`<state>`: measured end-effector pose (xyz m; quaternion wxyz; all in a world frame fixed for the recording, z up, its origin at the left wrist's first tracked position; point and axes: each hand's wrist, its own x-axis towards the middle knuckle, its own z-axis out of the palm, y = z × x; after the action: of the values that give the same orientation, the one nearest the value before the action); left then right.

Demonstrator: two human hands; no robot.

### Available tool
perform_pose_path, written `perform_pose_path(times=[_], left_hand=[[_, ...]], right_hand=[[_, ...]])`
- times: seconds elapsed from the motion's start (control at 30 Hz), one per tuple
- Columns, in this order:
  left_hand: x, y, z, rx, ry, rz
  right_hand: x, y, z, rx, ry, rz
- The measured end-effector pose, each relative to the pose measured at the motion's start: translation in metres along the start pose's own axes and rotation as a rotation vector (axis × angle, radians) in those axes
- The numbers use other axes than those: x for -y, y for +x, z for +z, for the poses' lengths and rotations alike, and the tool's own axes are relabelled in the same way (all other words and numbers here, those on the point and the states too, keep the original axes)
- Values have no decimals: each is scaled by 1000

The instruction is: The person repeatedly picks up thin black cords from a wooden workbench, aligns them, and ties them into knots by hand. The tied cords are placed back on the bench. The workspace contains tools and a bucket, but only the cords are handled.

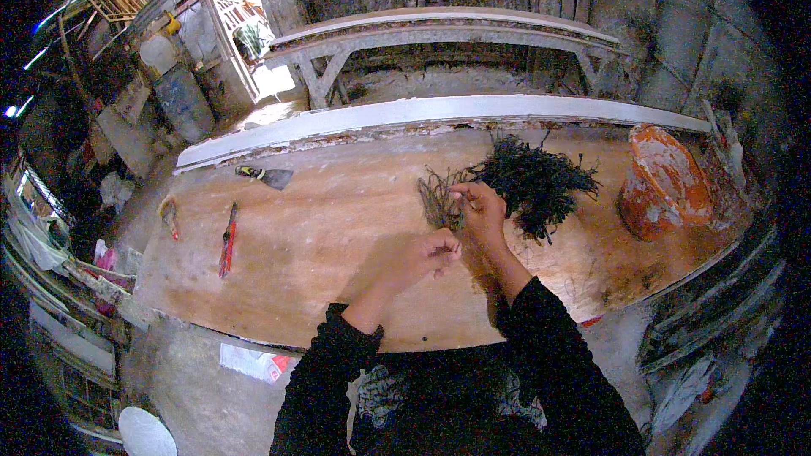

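My right hand (483, 211) is closed in a pinch at the edge of a loose bundle of thin brown fibre strands (435, 198) and seems to grip some of them. Just below and to its left, my left hand (432, 255) has its fingers curled together. Anything between them is too small to make out. Beside the right hand, a heap of dark, stringy fibre (536, 186) lies on the wooden tabletop (338, 245).
A plaster-smeared orange bucket (672, 181) lies tilted at the right. Toward the left lie a putty knife (269, 176), a red-handled tool (228, 241) and a brush (169, 218). A long white strip (405, 112) borders the far edge; a bench (439, 34) stands behind.
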<state>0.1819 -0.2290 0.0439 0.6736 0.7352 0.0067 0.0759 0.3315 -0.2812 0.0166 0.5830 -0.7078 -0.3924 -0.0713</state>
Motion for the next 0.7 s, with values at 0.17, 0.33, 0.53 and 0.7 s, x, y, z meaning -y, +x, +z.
perform_pose_path(times=[0.17, 0.33, 0.53, 0.7], left_hand=[[6, 0, -4, 46, 20, -32], [-6, -8, -14, -55, 234, -60], [-7, -3, -31, -737, 224, -25], [20, -8, -71, -967, 83, -226]], right_hand=[[6, -1, -5, 40, -169, -83], [14, -2, -11, -7, -395, -193], [16, 0, -8, -77, 25, -34], [29, -13, -4, 170, -162, -158]])
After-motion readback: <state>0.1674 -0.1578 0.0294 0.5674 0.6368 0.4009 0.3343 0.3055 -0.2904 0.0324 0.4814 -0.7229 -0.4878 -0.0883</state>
